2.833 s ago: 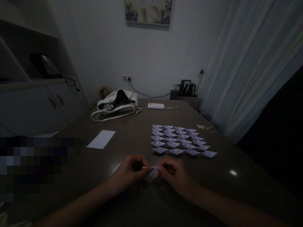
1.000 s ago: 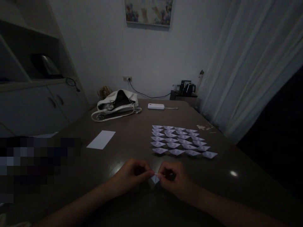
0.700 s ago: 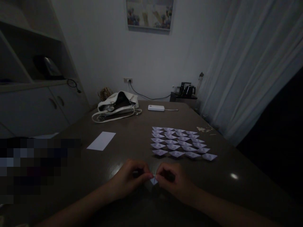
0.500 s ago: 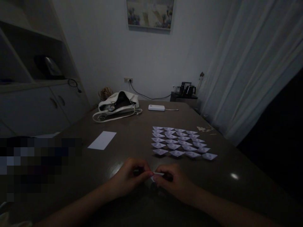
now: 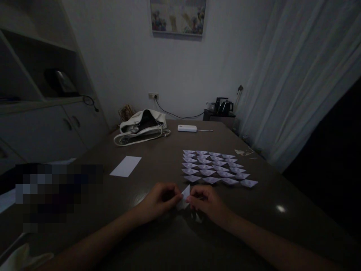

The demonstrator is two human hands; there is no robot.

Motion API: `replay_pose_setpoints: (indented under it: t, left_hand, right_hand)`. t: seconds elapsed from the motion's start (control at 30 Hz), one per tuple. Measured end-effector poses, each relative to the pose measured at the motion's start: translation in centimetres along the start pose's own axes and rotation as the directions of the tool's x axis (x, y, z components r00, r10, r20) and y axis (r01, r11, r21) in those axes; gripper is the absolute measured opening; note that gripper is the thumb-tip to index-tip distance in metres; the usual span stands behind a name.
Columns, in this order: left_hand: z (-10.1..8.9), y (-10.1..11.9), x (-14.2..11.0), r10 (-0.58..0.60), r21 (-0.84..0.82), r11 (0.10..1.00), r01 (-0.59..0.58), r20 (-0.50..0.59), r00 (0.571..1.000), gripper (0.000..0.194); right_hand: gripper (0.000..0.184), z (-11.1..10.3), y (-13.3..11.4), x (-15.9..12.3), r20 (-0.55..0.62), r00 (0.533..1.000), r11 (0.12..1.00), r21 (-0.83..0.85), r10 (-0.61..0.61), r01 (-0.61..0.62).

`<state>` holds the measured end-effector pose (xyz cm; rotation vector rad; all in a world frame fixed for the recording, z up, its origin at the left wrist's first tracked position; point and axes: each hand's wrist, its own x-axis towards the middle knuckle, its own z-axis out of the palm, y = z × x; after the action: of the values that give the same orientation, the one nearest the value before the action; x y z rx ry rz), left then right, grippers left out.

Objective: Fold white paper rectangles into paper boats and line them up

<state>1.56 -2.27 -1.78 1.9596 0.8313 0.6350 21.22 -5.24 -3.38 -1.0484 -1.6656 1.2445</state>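
Note:
A small piece of folded white paper (image 5: pixel 185 192) stands between my hands near the front of the table, its pointed corner upward. My left hand (image 5: pixel 163 197) pinches its left side between thumb and fingers. On the right side, my right hand (image 5: pixel 207 203) grips it the same way, fingers curled. Just beyond my hands, several folded paper boats (image 5: pixel 207 172) sit in rows. To the left lies a flat stack or sheet of white paper (image 5: pixel 126 166); how many sheets, I cannot tell.
A white handbag (image 5: pixel 143 126) rests at the table's far left. Beside it is a white power bank (image 5: pixel 187 128) with a short cable. Paper scraps (image 5: pixel 243 152) lie near the right edge. A blurred-out patch (image 5: pixel 59 195) covers the left side.
The folded paper has turned from nearly flat and edge-on to upright, with its point showing. Both hands have risen slightly in view and still hold it.

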Motion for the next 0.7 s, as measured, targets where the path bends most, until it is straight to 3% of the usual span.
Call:
replay_pose_setpoints:
  t: [0.13,0.3,0.5,0.63,0.7]
  left_hand:
    - [0.0,-0.2,0.0,0.023,0.012,1.0,-0.023,0.064,0.998,0.031]
    - [0.1,-0.2,0.0,0.069,0.062,0.995,-0.072,0.053,0.996,0.036]
    - [-0.8,-0.4,0.7,-0.012,-0.129,0.991,0.031,0.143,0.99,0.037]
    - [-1.5,-0.3,1.9,-0.064,-0.219,0.972,0.081,0.084,0.994,0.039]
    - [-1.6,-0.5,2.6,-0.008,-0.224,0.975,0.013,0.022,1.0,0.039]
  right_hand:
    - [0.022,-0.1,-0.5,0.0,0.032,0.999,0.997,-0.069,-0.029,0.031]
    - [0.022,-0.1,-0.7,0.1,0.073,0.992,0.98,-0.165,-0.105,0.116]
    - [0.021,0.0,-0.6,1.1,0.151,0.988,0.998,-0.036,-0.041,0.047]
    - [0.022,0.5,-1.2,2.4,0.028,1.0,0.996,0.086,0.008,-0.011]
    - [0.022,1.0,-1.3,3.1,-0.039,0.999,0.995,0.098,-0.003,0.007]
